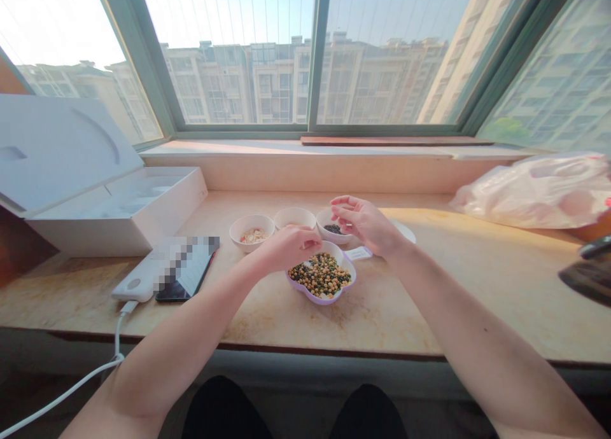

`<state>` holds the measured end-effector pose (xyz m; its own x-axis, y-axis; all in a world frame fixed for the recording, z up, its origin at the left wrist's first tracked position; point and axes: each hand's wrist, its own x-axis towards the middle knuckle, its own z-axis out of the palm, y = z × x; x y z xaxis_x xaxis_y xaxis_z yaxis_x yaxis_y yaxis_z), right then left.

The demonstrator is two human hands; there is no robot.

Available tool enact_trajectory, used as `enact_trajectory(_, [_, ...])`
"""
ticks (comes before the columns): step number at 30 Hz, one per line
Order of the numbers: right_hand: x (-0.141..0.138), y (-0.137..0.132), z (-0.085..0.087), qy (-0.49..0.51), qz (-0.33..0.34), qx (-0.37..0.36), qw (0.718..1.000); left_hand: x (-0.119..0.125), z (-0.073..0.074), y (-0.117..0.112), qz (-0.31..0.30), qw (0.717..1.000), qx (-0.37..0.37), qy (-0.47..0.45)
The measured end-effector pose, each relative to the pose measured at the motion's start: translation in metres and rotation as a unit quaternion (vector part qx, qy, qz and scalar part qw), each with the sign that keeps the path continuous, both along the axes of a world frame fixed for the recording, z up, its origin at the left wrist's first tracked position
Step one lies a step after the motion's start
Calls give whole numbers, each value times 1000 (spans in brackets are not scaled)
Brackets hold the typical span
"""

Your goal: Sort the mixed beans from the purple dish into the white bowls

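Note:
A lilac-rimmed, petal-shaped bowl (321, 297) holds a mix of pale yellow and dark green beans. My left hand (296, 243) hovers over its far left edge, fingers curled and pressed together; whatever they might hold is hidden. Over the small white bowl with dark beans (333, 229) is my right hand (361, 221), its fingers bent loosely and apart, with nothing visible in them. Two more white bowls stand to its left: one with pale and reddish bits (252, 234), and a middle bowl (294, 216) whose contents my left hand partly covers.
A small white labelled piece (358, 254) and a partly hidden white dish (405, 232) lie by my right wrist. Leftward are a phone (188, 277), a white power bank (138, 280) with a cable, and an open white box (119, 216). A plastic bag (539, 191) sits right.

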<state>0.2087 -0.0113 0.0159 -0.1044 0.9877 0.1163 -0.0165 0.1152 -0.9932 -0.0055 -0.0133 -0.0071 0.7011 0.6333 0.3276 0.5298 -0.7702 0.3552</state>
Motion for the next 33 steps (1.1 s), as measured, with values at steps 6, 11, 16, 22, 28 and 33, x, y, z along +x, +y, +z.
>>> enact_trajectory(6, [12,7,-2,-44,-42,48,997,5,-2,-5,-52,996,-12,68])
enact_trajectory(11, [23,12,-3,-245,-130,146,950,3,-1,-6,-63,995,-16,78])
enact_trajectory(16, [52,15,7,-544,-209,117,804,1,2,-9,-69,993,-23,89])
enact_trajectory(22, [85,26,7,-669,-107,-74,732,4,3,-13,-116,984,-24,134])
enact_trajectory(28, [90,31,-1,-656,-86,-42,748,7,1,-13,-116,983,-38,138])
enact_trajectory(33, [81,27,1,-653,-99,-46,749,7,2,-12,-112,984,-53,130])
